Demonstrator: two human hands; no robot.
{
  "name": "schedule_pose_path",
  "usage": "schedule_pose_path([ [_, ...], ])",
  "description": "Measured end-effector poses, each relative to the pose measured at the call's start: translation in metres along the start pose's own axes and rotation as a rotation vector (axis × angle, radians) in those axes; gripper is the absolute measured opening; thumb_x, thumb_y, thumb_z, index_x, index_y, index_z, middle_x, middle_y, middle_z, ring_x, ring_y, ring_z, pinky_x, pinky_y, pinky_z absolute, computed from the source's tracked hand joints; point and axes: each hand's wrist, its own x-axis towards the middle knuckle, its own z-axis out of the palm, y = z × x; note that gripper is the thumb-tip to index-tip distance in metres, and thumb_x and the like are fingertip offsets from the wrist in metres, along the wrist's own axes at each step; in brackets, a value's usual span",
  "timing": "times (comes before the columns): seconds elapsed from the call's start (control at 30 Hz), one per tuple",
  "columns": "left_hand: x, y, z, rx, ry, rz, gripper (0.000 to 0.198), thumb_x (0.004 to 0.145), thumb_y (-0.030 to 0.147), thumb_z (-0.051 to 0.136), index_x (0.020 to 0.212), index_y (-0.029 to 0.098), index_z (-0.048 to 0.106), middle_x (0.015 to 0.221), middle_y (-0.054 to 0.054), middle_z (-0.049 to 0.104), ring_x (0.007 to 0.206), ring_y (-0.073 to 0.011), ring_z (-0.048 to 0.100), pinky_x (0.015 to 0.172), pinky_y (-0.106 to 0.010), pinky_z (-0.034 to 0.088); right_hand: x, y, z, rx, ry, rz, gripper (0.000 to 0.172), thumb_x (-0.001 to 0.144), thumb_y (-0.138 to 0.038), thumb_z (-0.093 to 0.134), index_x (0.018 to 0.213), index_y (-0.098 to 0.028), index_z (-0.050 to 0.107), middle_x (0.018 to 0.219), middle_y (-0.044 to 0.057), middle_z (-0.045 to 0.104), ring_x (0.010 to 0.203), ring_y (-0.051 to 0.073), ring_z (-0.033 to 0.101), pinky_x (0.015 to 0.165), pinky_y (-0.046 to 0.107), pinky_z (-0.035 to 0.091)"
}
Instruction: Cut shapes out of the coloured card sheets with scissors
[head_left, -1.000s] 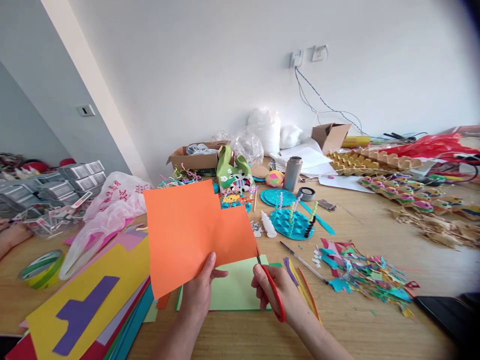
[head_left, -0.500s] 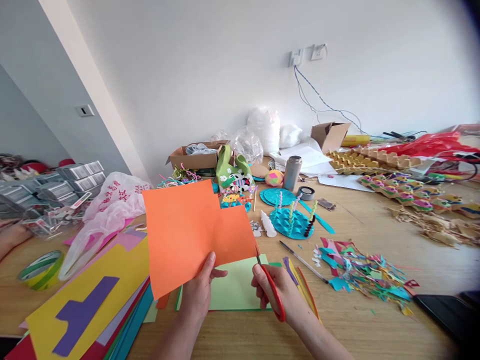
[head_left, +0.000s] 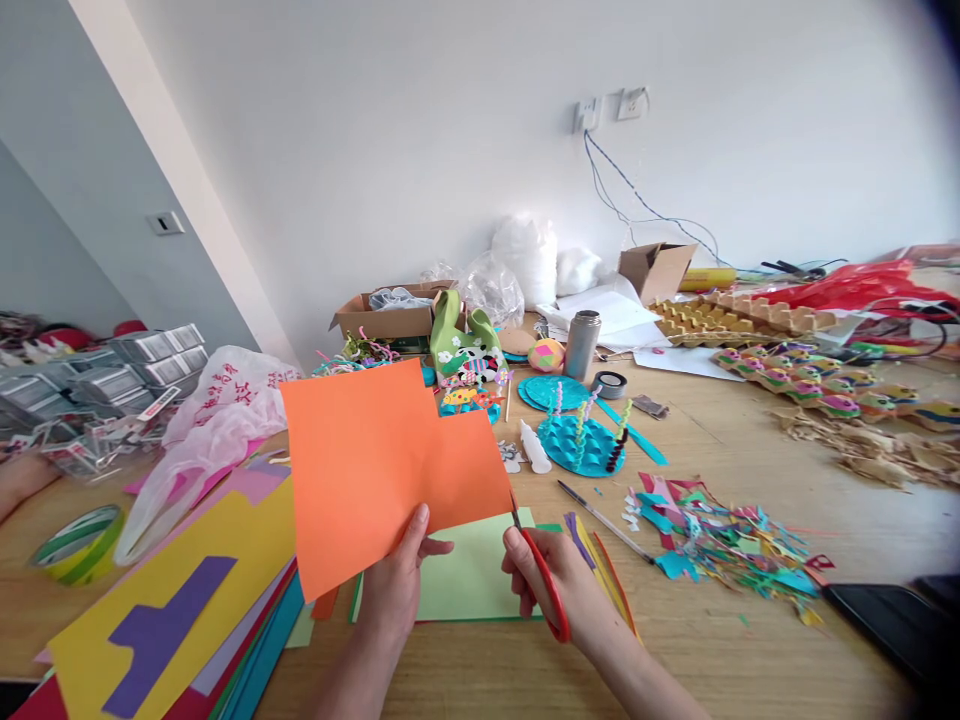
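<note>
Between the thumb and fingers of my left hand is a sheet of orange paper, held upright above the table. A rectangular notch is missing from its upper right corner. My right hand grips red-handled scissors, whose blades meet the paper's right edge near its lower corner. Under both hands lies a light green sheet. To the left, a purple paper piece rests on yellow paper over a stack of coloured sheets.
Colourful paper scraps and a pen lie to the right. Behind are a blue craft base, a metal bottle and a glue bottle. Green-yellow tape sits at left, near another person's arm.
The view has shifted very slightly. Both hands, the orange paper and the scissors hold almost the same position as before.
</note>
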Motion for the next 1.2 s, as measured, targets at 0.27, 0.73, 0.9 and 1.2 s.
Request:
schedule_pose_path([
  [0.27,-0.0009,0.0012,0.0009,-0.002,-0.004,0.005,0.047,0.056,0.028,0.088,0.097,0.022,0.065,0.079,0.003,0.061,0.055,-0.0125,0.059,0.05,-0.031,0.058,0.0013,0.0026,0.001,0.005,0.005,-0.002,0.058,0.083,-0.072,0.042,0.065,-0.018,0.052,0.053,-0.002,0.051,0.042,0.011,0.053,0.04,0.021,0.037],
  [0.73,-0.0006,-0.0008,-0.0011,-0.009,-0.005,0.0,0.045,0.055,0.031,0.089,0.091,0.021,0.064,0.081,0.003,0.064,0.054,-0.012,0.059,0.05,-0.03,0.058,0.0003,0.0002,0.0054,0.022,0.056,0.095,0.056,0.08,-0.071,0.046,0.058,-0.02,0.045,0.045,-0.004,0.044,0.032,0.007,0.043,0.031,0.018,0.03],
  [0.9,0.0001,-0.0009,-0.0001,-0.007,-0.007,0.015,0.05,0.057,0.029,0.088,0.101,0.023,0.066,0.086,0.0,0.069,0.059,-0.0141,0.062,0.05,-0.028,0.056,0.0002,0.0006,0.0048,0.049,0.065,0.108,0.056,0.078,-0.072,0.05,0.057,-0.021,0.044,0.045,-0.005,0.044,0.032,0.006,0.041,0.03,0.018,0.03],
  [1.2,0.0002,-0.0008,0.0007,-0.01,0.003,-0.001,0.043,0.054,0.028,0.088,0.089,0.021,0.065,0.092,-0.002,0.068,0.065,-0.0169,0.065,0.05,-0.03,0.059,0.0011,0.0043,0.0052,0.058,0.08,0.106,0.056,0.076,-0.072,0.053,0.057,-0.02,0.045,0.047,-0.004,0.044,0.031,0.006,0.038,0.029,0.019,0.031],
])
